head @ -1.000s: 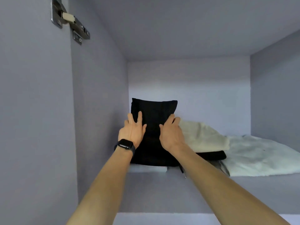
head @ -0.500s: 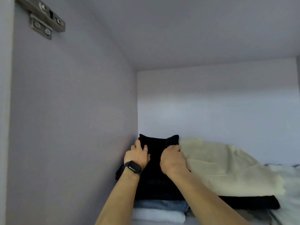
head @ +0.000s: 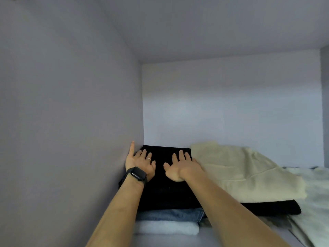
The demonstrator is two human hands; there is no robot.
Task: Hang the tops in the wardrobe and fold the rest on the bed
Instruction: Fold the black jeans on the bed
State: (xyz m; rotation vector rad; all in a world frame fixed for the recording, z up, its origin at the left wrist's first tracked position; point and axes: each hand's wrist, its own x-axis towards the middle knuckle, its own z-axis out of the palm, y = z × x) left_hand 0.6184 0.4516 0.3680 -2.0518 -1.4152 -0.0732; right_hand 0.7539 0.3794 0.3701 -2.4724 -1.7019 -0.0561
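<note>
While left hand [head: 141, 164] and right hand [head: 179, 167] press the black folded garment [head: 165, 193], each grip apart, splayed flat

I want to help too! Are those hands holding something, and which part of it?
Nothing is gripped. The left hand and the right hand are open, fingers spread, over the top of the folded black garment.

Two forearms [head: 117, 211], bare to the lower edge of view. Left wrist: black smartwatch [head: 138, 173], rounded rectangular dark face, black strap. Left hand [head: 140, 163]: thin silver ring [head: 148, 159] on a finger toward the thumb side. Right hand [head: 179, 166] and wrist: bare.
</note>
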